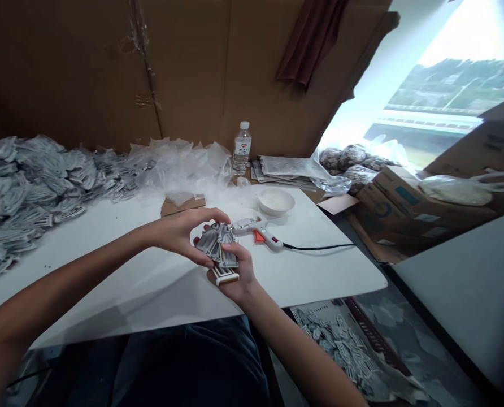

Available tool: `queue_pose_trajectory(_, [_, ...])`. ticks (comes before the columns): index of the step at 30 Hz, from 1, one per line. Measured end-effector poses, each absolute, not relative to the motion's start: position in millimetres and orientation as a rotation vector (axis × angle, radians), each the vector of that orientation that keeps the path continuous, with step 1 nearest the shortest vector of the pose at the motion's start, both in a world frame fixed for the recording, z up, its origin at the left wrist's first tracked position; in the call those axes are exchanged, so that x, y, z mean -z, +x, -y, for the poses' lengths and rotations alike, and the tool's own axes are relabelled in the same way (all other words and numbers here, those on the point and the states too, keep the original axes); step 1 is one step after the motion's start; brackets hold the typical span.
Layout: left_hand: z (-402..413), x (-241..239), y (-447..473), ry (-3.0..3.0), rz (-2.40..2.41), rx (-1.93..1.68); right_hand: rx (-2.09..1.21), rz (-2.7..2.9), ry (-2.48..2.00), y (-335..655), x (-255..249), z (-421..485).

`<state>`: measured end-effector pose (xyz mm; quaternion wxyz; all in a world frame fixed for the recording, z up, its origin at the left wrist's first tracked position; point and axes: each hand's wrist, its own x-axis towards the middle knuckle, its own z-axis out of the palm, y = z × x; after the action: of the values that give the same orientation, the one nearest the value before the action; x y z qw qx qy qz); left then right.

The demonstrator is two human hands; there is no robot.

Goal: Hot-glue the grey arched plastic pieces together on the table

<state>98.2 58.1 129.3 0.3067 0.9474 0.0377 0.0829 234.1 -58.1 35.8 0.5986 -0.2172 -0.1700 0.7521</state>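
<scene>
A: Where are the grey pieces?
B: Stacked in both hands, above the counter. The right hand grips them with its thumb on top; the left hand curves its thumb and fingers around their other side.
A: And the glue gun?
B: Lying just beyond them, near the white bowl.

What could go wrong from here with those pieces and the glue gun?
The gray pieces are bunched unevenly between the left hand and right hand, so one might slip out.
The glue gun lies with its nozzle close to the pieces and fingers; if hot, it could burn. Heat can't be seen.
Its cord runs to the table's right edge; a snag might drag the gun.
</scene>
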Motion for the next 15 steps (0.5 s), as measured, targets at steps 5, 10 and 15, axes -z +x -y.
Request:
queue_pose_trajectory(5, [-45.0, -129.0, 112.7, 2.504, -0.080, -0.302, -1.607, 0.389, -0.499, 266.1, -54.4, 86.5])
queue_pose_trajectory(10, [-48.6, -130.2, 98.1, 2.486, -0.276, -0.404, -1.048, 0.434, -0.720, 347.4, -77.6, 156.5])
queue_pose_trajectory(15, [-53.6, -123.5, 90.2, 2.386, -0.372, -0.475, -0.368, 0.098, -0.859, 452.9, -48.5, 242.5])
